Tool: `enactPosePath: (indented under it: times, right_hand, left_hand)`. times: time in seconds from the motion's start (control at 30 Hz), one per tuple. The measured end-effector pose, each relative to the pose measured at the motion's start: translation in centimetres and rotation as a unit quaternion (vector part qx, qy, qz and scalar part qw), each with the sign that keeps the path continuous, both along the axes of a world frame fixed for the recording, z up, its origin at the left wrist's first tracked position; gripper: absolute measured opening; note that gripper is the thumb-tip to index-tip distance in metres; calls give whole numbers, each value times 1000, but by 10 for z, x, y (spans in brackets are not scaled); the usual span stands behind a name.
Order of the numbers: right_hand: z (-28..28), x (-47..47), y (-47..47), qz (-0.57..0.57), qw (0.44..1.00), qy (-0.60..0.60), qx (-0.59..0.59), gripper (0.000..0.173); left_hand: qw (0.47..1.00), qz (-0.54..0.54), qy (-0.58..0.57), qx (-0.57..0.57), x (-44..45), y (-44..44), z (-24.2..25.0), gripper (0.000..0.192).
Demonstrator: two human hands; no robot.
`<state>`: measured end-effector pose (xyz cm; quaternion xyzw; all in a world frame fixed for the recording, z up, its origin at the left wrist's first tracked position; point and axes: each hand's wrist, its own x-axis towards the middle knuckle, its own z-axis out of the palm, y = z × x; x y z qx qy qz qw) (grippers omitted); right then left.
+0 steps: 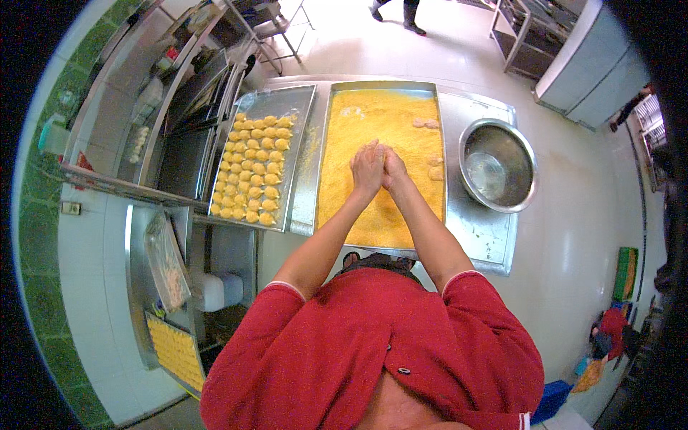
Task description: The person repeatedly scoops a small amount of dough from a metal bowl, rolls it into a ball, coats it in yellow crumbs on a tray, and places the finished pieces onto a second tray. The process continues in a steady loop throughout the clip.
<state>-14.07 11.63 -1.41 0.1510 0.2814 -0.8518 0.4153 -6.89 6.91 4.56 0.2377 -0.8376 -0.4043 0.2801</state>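
Over a metal tray of yellow breadcrumb-like coating (365,226), my left hand (368,166) and my right hand (394,165) are cupped together, palms facing. Whatever lies between them is mostly hidden; a sliver of something yellowish shows at the seam. Uncoated pinkish lumps (425,123) rest on the crumbs near the tray's right edge, with more partly coated lumps (436,172) below them. To the left, a second metal tray (289,188) holds rows of coated yellow pieces (256,168), each with a small pointed end.
A steel bowl (497,165) stands on the metal table (478,236) to the right. Metal shelving (134,187) lines the left side, with another tray of yellow pieces (174,346) low down. A person's dark boots (412,19) are on the floor beyond the table.
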Motion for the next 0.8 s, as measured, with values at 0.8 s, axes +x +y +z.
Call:
enactPosePath:
  times: [0.8]
  right_hand:
    - [44, -19, 88, 108, 992, 11, -64, 27]
  left_hand:
    - [952, 52, -41, 298, 125, -43, 29, 31]
